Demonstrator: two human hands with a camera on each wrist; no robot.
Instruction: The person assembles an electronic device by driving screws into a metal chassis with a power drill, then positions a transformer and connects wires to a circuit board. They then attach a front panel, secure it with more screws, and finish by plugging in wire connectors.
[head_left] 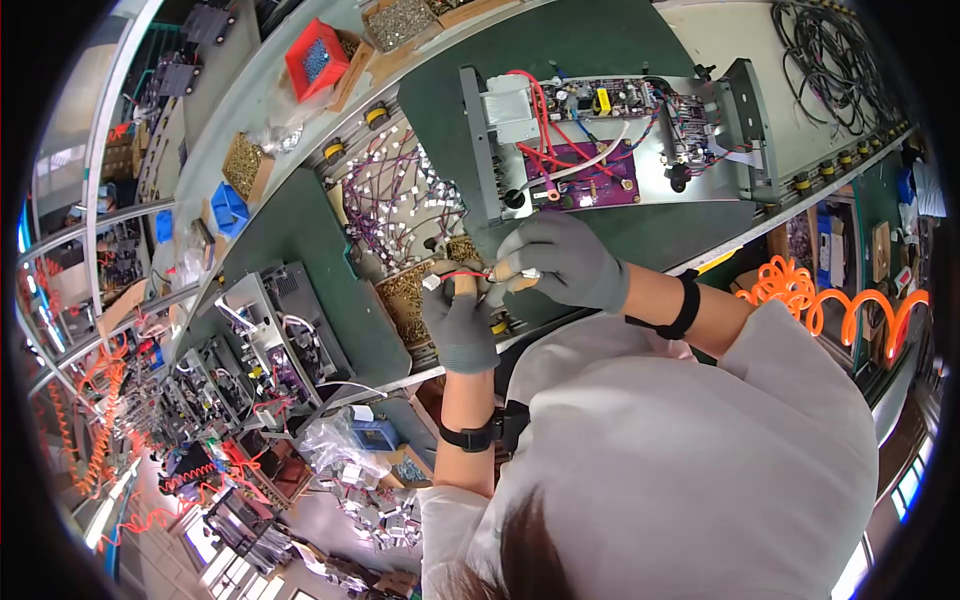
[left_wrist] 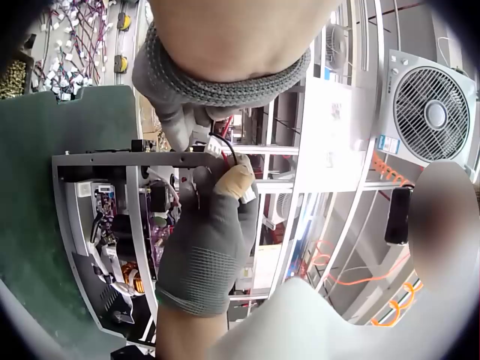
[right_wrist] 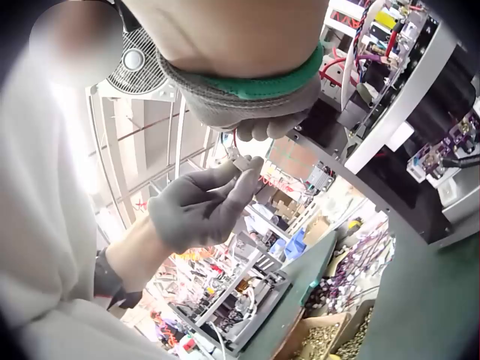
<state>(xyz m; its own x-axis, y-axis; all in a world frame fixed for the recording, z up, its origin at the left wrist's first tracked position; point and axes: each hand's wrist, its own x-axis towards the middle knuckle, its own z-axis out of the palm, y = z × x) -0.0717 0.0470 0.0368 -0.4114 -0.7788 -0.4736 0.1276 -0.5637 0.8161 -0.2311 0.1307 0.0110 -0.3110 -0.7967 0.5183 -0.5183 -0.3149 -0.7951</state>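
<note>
A short cable with red and black wires (left_wrist: 229, 142) and white connectors (head_left: 431, 283) stretches between the two grey-gloved hands. The left hand (head_left: 462, 325) pinches one connector end between thumb and fingers; in the right wrist view, this left hand (right_wrist: 199, 210) holds a small pale connector (right_wrist: 240, 162). The right hand (head_left: 568, 262) pinches the other end, its bare-looking fingertips beside a white connector (head_left: 530, 274). In the left wrist view, the right hand (left_wrist: 206, 251) lies below the near left hand (left_wrist: 180, 101). Both hands are over the bench's front edge, beside the parts bins.
An open metal chassis (head_left: 650, 185) with circuit boards stands behind the right hand. A heap of cables (head_left: 395, 200) and bins of brass parts (head_left: 403, 305) lie near the left hand. More chassis (head_left: 285, 335) stand at left; an orange coiled hose (head_left: 820, 300) hangs at right.
</note>
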